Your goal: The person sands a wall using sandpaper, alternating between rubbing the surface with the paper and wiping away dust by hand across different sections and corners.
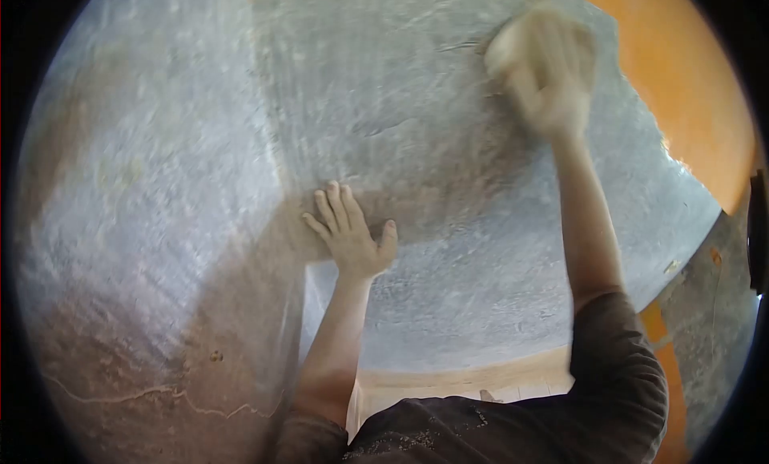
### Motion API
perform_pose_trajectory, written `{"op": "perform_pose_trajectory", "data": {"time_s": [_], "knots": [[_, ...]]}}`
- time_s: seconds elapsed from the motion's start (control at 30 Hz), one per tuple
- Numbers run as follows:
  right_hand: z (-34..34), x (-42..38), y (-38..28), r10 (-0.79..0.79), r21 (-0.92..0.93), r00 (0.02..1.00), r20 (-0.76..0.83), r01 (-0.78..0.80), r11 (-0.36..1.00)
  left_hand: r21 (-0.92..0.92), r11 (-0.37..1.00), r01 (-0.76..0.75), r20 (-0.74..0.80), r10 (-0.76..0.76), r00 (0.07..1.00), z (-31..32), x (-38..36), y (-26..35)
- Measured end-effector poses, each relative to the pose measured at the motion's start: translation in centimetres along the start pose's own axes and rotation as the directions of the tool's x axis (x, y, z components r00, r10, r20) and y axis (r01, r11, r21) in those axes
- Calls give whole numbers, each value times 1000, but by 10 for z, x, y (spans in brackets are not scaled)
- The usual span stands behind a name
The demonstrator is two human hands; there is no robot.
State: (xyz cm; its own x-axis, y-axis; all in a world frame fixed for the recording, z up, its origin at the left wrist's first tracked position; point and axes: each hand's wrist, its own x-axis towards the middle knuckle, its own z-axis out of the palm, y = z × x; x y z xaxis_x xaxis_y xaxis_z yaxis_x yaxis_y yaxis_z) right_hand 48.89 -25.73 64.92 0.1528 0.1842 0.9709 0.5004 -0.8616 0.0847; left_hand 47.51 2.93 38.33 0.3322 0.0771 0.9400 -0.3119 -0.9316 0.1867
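Observation:
Fingers spread and stretched out, my left hand [350,236] lies flat against the grey plastered wall [448,296], close to the inner corner. It holds nothing. Higher up on the right, my right hand [561,83] is smeared by motion. It presses a pale, rounded pad [505,51] to the same wall surface, near its ragged upper edge. Blur hides the pad's exact kind and part of my fingers.
An orange wall area [681,79] borders the grey coat at the upper right. On the left, an adjoining grey wall [152,223] meets it at a corner, with a crack [120,398] low down. A dark object [756,232] stands at the far right edge.

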Motion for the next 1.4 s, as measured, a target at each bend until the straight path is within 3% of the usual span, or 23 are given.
{"op": "perform_pose_trajectory", "data": {"time_s": [0.07,0.13,0.2,0.23,0.3,0.4,0.43,0.53,0.6,0.67,0.77,0.8,0.87,0.9,0.93,1.0,1.03,1.07,1.13,1.23,1.27,1.33,1.4], "knots": [[-13,20,51,385,-8,905,-182,-393,919,2,998,-61,-118,61,991,-1,29,15],[-9,24,67,202,-225,816,-542,-372,901,-10,998,-70,-159,67,985,-3,56,30],[-8,0,27,130,-195,977,-166,-162,968,-5,995,-98,-201,95,975,-6,91,44],[-5,-14,21,-275,-260,955,-110,239,936,2,993,-120,-216,117,969,-9,108,53],[-13,-35,16,-526,-92,817,237,558,825,7,992,-129,-200,128,971,-18,137,77],[-41,-11,75,-229,-131,972,-53,221,966,47,968,-248,-230,252,940,-14,176,101],[-52,-5,93,58,-29,982,-181,-64,998,39,958,-285,-239,286,928,-11,186,108],[-59,-20,139,174,-299,885,-433,-323,898,84,930,-358,-197,367,909,-8,204,135],[-64,-62,129,-76,-287,985,-157,29,957,85,911,-404,-155,413,898,-7,212,156],[-71,-95,130,-348,-218,923,164,378,900,89,882,-462,-111,470,876,0,218,183],[-100,-96,189,46,-170,988,-150,-72,983,90,839,-537,-11,540,842,12,222,224],[-104,-102,214,241,-167,938,-247,-287,943,91,826,-556,4,558,830,16,222,238],[-105,-121,258,571,-99,698,-432,-666,740,91,796,-599,31,599,800,26,221,268],[-106,-120,245,658,-113,656,-370,-734,669,106,792,-601,32,601,799,33,220,282],[-99,-120,228,686,-86,651,-324,-743,664,98,790,-605,29,606,795,40,220,297],[-86,-145,197,253,-247,941,-225,-306,920,81,791,-606,26,607,795,49,217,323],[-93,-154,177,178,-275,983,50,-158,948,76,774,-628,39,627,778,54,215,332],[-88,-168,192,1,-250,996,86,21,968,73,756,-650,51,648,760,59,214,340],[-111,-166,229,145,-279,988,-48,-153,948,64,725,-686,80,681,728,64,213,351],[-124,-182,308,545,-64,722,-426,-625,778,42,694,-719,136,709,693,67,208,360],[-123,-186,313,581,-106,713,-394,-663,741,37,683,-730,149,718,680,68,207,364],[-123,-185,308,646,-191,684,-337,-722,665,30,664,-747,168,734,658,69,206,374],[-119,-193,274,278,-258,930,-240,-337,905,19,653,-757,190,741,644,73,205,384]]}}
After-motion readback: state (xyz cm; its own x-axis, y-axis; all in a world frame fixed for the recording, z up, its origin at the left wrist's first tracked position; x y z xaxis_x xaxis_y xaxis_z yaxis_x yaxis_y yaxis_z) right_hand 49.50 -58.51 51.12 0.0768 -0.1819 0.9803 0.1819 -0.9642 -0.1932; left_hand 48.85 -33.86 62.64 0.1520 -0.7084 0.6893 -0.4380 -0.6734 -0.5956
